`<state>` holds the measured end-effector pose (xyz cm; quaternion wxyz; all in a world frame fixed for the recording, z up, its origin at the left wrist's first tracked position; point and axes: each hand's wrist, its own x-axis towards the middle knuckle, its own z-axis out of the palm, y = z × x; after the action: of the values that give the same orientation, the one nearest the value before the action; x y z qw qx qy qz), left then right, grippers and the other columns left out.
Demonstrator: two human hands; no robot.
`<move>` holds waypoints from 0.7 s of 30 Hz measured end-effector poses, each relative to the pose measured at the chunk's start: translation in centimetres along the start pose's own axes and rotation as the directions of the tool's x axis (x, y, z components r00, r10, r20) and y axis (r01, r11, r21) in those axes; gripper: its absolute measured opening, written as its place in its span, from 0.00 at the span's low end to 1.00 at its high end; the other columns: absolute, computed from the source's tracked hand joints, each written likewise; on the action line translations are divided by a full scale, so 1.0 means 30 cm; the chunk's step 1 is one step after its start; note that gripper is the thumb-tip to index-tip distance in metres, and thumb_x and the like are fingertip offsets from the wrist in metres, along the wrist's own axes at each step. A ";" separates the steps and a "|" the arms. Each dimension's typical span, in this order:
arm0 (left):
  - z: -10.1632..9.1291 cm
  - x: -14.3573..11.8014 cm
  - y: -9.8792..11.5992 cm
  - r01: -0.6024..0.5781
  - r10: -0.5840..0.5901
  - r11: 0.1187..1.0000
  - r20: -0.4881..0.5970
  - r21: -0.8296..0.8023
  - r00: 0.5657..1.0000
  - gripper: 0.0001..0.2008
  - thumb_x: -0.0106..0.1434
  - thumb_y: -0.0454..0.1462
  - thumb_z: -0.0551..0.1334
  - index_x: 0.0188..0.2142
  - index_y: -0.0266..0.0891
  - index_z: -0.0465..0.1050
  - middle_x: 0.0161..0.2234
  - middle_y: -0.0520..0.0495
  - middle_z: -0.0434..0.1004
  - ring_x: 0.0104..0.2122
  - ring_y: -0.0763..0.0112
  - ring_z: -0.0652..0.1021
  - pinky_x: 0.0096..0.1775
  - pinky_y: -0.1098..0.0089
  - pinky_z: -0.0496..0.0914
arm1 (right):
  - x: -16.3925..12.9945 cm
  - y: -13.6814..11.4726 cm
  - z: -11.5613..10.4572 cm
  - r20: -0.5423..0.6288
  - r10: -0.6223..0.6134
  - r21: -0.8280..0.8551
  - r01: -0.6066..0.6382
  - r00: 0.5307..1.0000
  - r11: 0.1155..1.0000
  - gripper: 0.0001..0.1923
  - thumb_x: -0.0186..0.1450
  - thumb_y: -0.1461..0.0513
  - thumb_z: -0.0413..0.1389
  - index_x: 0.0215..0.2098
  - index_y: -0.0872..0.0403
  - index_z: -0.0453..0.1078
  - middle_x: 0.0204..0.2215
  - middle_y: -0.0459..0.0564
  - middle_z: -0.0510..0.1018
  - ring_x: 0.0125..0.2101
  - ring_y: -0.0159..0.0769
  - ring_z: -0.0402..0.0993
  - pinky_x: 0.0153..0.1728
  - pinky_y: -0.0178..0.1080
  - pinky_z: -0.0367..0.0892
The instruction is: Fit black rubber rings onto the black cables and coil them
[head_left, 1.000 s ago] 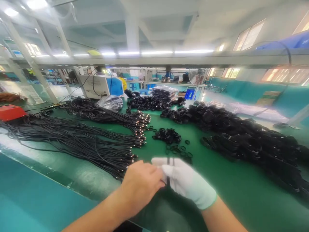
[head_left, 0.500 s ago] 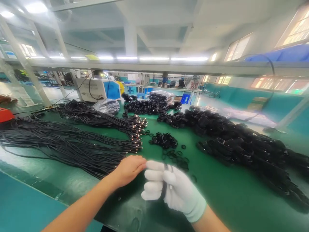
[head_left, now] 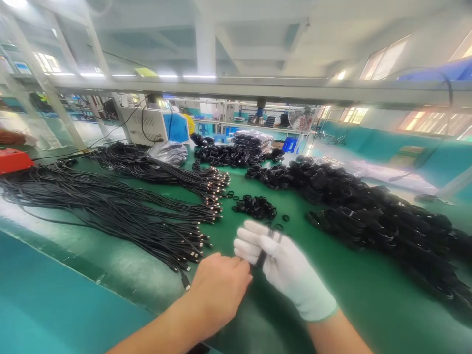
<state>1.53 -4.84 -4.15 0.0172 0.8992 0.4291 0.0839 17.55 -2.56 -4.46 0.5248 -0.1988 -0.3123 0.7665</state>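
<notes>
My bare left hand (head_left: 223, 282) is closed, its fingers curled in and touching or nearly touching the gloved fingertips of the other hand. Whatever it may pinch is hidden. My right hand (head_left: 283, 260), in a white glove, is bent round a narrow black strip (head_left: 261, 258), with the thumb pressed over it. Beside the left hand lie the ends of many long black cables (head_left: 147, 221) with metal plugs. Beyond the glove sits a small heap of black rings (head_left: 256, 207), with a few loose ones around it.
A large mound of coiled black cables (head_left: 368, 221) covers the right side of the green table (head_left: 354, 300). At the back stand a white-and-blue machine (head_left: 155, 125), a clear plastic bag (head_left: 167, 153) and more black coils (head_left: 232, 155). A red object (head_left: 14, 160) is at the left edge.
My left hand has shifted right and toward me, turning its back up and uncovering cable plugs. My gloved hand has moved right and up, still around the black strip. The view has shifted slightly.
</notes>
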 end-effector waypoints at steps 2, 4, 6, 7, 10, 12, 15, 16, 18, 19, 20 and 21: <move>-0.002 0.002 0.007 -0.049 0.049 0.999 0.051 0.009 0.997 0.10 0.65 0.36 0.51 0.29 0.40 0.66 0.28 0.51 0.76 0.25 0.68 0.73 0.29 0.69 0.61 | 0.000 0.014 -0.008 -0.043 0.007 -0.032 -0.009 0.999 0.999 0.17 0.60 0.62 0.60 0.47 0.57 0.66 0.43 0.56 0.75 0.41 0.42 0.73 0.49 0.49 0.62; 0.000 0.005 0.004 -0.076 0.074 0.997 0.074 0.016 0.994 0.10 0.65 0.37 0.51 0.28 0.40 0.66 0.27 0.52 0.76 0.24 0.70 0.73 0.28 0.70 0.60 | -0.003 0.019 -0.012 -0.039 0.008 -0.038 -0.010 0.999 0.999 0.19 0.60 0.61 0.60 0.48 0.58 0.66 0.45 0.58 0.74 0.43 0.44 0.73 0.50 0.51 0.60; 0.000 0.003 -0.001 -0.079 0.077 0.996 0.056 0.028 0.995 0.10 0.65 0.36 0.52 0.29 0.40 0.66 0.27 0.51 0.76 0.24 0.70 0.73 0.28 0.70 0.59 | -0.008 0.017 -0.009 -0.048 0.023 -0.065 -0.026 0.999 0.998 0.20 0.59 0.61 0.61 0.48 0.58 0.66 0.44 0.59 0.75 0.43 0.44 0.74 0.50 0.51 0.61; -0.003 0.001 -0.004 -0.081 0.080 0.996 0.041 0.034 0.996 0.10 0.65 0.36 0.52 0.28 0.40 0.67 0.27 0.51 0.75 0.24 0.70 0.73 0.28 0.70 0.59 | -0.012 0.016 -0.005 -0.065 0.040 -0.094 -0.046 0.997 0.995 0.20 0.59 0.61 0.61 0.48 0.58 0.66 0.44 0.59 0.75 0.43 0.44 0.74 0.50 0.50 0.61; -0.035 -0.006 -0.025 -0.116 0.116 0.993 -0.019 0.031 0.993 0.07 0.63 0.37 0.56 0.29 0.40 0.68 0.28 0.52 0.75 0.26 0.70 0.73 0.28 0.69 0.58 | -0.028 0.021 0.007 -0.049 0.136 -0.199 -0.143 0.989 0.969 0.19 0.59 0.62 0.61 0.47 0.59 0.68 0.41 0.58 0.77 0.39 0.40 0.75 0.46 0.46 0.65; -0.072 -0.007 -0.056 -0.135 0.134 0.991 -0.085 0.002 0.987 0.06 0.61 0.40 0.60 0.30 0.40 0.69 0.28 0.52 0.75 0.28 0.70 0.72 0.30 0.69 0.58 | -0.038 0.034 0.010 0.090 0.243 -0.235 -0.216 0.966 0.948 0.16 0.60 0.62 0.60 0.45 0.61 0.69 0.37 0.57 0.77 0.35 0.38 0.75 0.42 0.44 0.66; -0.120 0.003 -0.119 -0.125 0.106 0.977 -0.116 -0.172 0.988 0.06 0.57 0.40 0.64 0.29 0.41 0.71 0.28 0.54 0.73 0.29 0.72 0.71 0.31 0.71 0.59 | -0.048 0.067 0.006 0.298 0.395 -0.196 -0.349 0.869 0.916 0.18 0.59 0.61 0.60 0.45 0.64 0.69 0.37 0.60 0.76 0.34 0.41 0.75 0.41 0.48 0.65; -0.125 0.010 -0.139 -0.110 0.089 0.950 -0.083 -0.294 0.993 0.05 0.56 0.39 0.65 0.29 0.41 0.72 0.28 0.55 0.72 0.29 0.74 0.71 0.31 0.73 0.60 | -0.049 0.080 0.004 0.322 0.427 -0.167 -0.394 0.845 0.904 0.19 0.59 0.60 0.60 0.45 0.64 0.68 0.37 0.60 0.76 0.34 0.42 0.75 0.42 0.50 0.65; -0.115 0.025 -0.171 -0.032 0.059 0.809 0.028 -0.587 0.998 0.05 0.54 0.38 0.66 0.28 0.39 0.73 0.29 0.54 0.73 0.29 0.75 0.71 0.31 0.75 0.62 | -0.049 0.105 0.003 0.333 0.480 -0.099 -0.476 0.812 0.874 0.21 0.57 0.58 0.62 0.44 0.63 0.67 0.34 0.58 0.75 0.32 0.41 0.75 0.41 0.51 0.65; -0.101 0.032 -0.181 0.023 0.055 0.703 0.086 -0.711 0.995 0.05 0.53 0.37 0.66 0.28 0.38 0.73 0.28 0.54 0.73 0.29 0.75 0.72 0.31 0.76 0.63 | -0.049 0.116 0.005 0.338 0.500 -0.064 -0.511 0.797 0.857 0.21 0.56 0.58 0.62 0.43 0.62 0.67 0.32 0.55 0.75 0.31 0.39 0.74 0.40 0.49 0.65; -0.083 0.038 -0.189 0.075 0.054 0.597 0.133 -0.799 0.990 0.05 0.53 0.36 0.66 0.28 0.37 0.73 0.28 0.53 0.74 0.29 0.75 0.72 0.31 0.76 0.64 | -0.047 0.125 0.010 0.350 0.516 -0.030 -0.541 0.782 0.840 0.21 0.55 0.59 0.63 0.42 0.62 0.67 0.30 0.52 0.74 0.29 0.36 0.72 0.39 0.48 0.65; -0.063 0.042 -0.194 0.112 0.046 0.513 0.157 -0.851 0.987 0.05 0.53 0.36 0.66 0.28 0.36 0.73 0.27 0.53 0.74 0.29 0.74 0.72 0.31 0.76 0.65 | -0.046 0.132 0.017 0.373 0.528 0.004 -0.571 0.763 0.821 0.20 0.54 0.59 0.64 0.41 0.61 0.67 0.27 0.49 0.72 0.27 0.33 0.70 0.38 0.46 0.65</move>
<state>-2.48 -0.26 -2.72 0.4942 0.7687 0.3461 0.2122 15.04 -4.98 -6.85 0.2221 -0.1086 -0.2840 0.9264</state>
